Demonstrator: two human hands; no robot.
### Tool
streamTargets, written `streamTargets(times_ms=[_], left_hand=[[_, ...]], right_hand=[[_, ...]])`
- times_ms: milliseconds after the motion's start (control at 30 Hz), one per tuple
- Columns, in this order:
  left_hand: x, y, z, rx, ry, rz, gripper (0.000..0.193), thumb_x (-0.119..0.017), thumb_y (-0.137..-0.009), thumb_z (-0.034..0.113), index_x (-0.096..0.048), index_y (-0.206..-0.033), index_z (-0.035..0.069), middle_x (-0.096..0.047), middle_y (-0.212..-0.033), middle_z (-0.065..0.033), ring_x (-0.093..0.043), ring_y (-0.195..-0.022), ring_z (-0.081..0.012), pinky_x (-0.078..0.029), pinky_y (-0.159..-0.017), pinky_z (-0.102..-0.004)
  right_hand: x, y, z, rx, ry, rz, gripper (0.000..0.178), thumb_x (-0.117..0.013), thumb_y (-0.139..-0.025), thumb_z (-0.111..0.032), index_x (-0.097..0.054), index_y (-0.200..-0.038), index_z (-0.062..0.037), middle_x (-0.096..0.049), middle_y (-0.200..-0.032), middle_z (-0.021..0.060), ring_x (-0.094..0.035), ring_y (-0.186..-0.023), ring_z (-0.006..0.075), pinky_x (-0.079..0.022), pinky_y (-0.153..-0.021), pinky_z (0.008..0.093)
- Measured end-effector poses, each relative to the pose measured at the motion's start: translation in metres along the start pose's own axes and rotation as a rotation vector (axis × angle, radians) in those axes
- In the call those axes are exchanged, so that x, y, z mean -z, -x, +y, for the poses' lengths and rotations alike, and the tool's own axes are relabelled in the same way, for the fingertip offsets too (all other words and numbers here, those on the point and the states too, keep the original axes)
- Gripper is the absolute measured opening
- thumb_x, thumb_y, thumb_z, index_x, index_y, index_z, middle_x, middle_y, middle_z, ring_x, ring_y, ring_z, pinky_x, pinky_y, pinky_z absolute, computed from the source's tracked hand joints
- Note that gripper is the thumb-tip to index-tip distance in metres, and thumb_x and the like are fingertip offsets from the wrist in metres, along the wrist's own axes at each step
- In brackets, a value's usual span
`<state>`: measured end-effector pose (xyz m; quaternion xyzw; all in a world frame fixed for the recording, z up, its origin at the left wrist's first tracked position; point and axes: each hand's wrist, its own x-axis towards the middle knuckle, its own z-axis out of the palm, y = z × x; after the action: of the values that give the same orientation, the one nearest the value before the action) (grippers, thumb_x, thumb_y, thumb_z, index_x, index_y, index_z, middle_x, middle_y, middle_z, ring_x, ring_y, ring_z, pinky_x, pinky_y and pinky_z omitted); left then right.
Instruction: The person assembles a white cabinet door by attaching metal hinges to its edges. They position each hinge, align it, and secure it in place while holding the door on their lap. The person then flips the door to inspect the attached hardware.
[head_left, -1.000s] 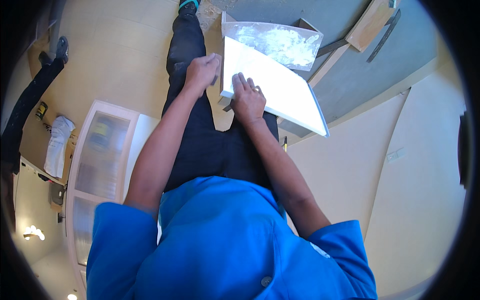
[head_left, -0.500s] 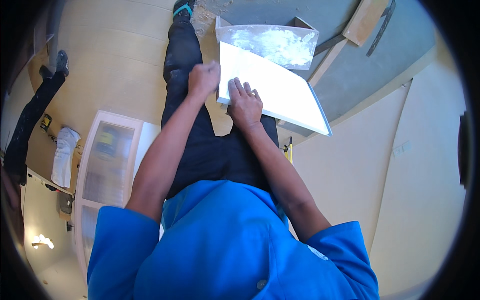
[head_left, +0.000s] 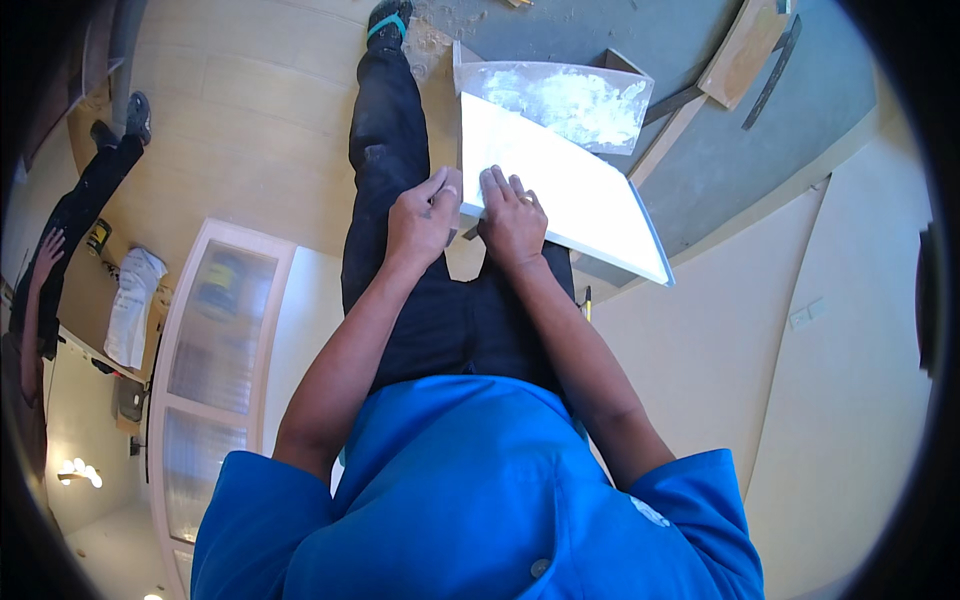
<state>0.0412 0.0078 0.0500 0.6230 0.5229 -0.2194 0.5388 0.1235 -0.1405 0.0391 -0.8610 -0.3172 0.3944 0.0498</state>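
Note:
A white panel (head_left: 560,190) lies tilted over my right thigh, its bright face up. At its left edge, my left hand (head_left: 422,222) is closed round a small flat brown piece that looks like sandpaper (head_left: 454,195), held against or very close to that edge. My right hand (head_left: 514,222) grips the panel's near edge, with the fingers laid on the white face and the thumb hidden. Just beyond the panel stands a grey board (head_left: 560,100) smeared with white, with upright side pieces.
Wooden pieces (head_left: 738,55) and a dark strip (head_left: 772,75) lie at the far right. A pale frame with translucent panes (head_left: 225,330) stands on my left. Further left are a white sack (head_left: 135,305) and another person's legs (head_left: 85,205). A pale wall (head_left: 740,350) rises on the right.
My left hand has come nearer to me along the panel's left edge, and the brown piece now shows in it. My right hand keeps its place on the panel. The whole view has shifted slightly.

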Motion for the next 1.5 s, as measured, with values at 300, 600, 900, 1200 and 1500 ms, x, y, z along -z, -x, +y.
streamTargets(times_ms=[300, 600, 900, 1200, 1500], left_hand=[[-0.023, -0.070, -0.010, 0.190, 0.061, -0.040, 0.039, -0.063, -0.096, 0.032, -0.075, -0.120, 0.003, -0.077, -0.094, -0.0221, -0.075, -0.089, -0.0310, -0.058, -0.083, -0.0392], [-0.005, -0.159, -0.034, 0.326, 0.397, 0.075, 0.038, -0.065, -0.100, 0.029, -0.074, -0.129, 0.007, -0.074, -0.083, -0.0037, -0.063, -0.060, -0.0121, -0.047, -0.045, -0.0294], [0.042, -0.081, -0.057, 0.245, 0.463, 0.022, 0.041, -0.066, -0.103, 0.028, -0.068, -0.142, 0.016, -0.074, -0.097, -0.0048, -0.057, -0.058, -0.0076, -0.039, -0.041, -0.0233], [0.018, -0.071, -0.067, 0.205, 0.572, 0.084, 0.044, -0.064, -0.103, 0.031, -0.067, -0.144, 0.017, -0.074, -0.101, -0.0041, -0.056, -0.060, -0.0056, -0.039, -0.042, -0.0227], [0.005, -0.069, -0.049, 0.246, 0.443, 0.084, 0.046, -0.065, -0.101, 0.033, -0.066, -0.145, 0.018, -0.074, -0.096, -0.0041, -0.057, -0.062, -0.0074, -0.041, -0.043, -0.0247]], right_hand=[[-0.001, 0.007, 0.002, -0.011, 0.005, 0.003, 0.056, -0.063, -0.085, -0.010, -0.059, -0.141, -0.0086, -0.064, -0.146, 0.0130, -0.064, -0.130, 0.0391, -0.051, -0.106, 0.0564], [0.009, -0.005, 0.009, 0.011, -0.018, -0.006, 0.055, -0.067, -0.080, -0.007, -0.062, -0.134, -0.0100, -0.065, -0.144, 0.0113, -0.067, -0.124, 0.0365, -0.057, -0.097, 0.0500], [0.117, -0.149, 0.069, -0.061, 0.017, -0.156, 0.038, -0.081, -0.081, -0.032, -0.077, -0.114, -0.0142, -0.077, -0.102, 0.0188, -0.072, -0.099, 0.0405, -0.056, -0.085, 0.0516], [0.124, -0.263, 0.137, 0.030, -0.181, -0.292, 0.040, -0.090, -0.072, -0.021, -0.078, -0.104, -0.0008, -0.077, -0.094, 0.0132, -0.071, -0.087, 0.0273, -0.055, -0.082, 0.0410], [0.122, -0.243, 0.128, 0.018, -0.122, -0.291, 0.045, -0.091, -0.071, -0.032, -0.079, -0.106, -0.0060, -0.077, -0.098, 0.0182, -0.073, -0.094, 0.0371, -0.056, -0.084, 0.0467]])
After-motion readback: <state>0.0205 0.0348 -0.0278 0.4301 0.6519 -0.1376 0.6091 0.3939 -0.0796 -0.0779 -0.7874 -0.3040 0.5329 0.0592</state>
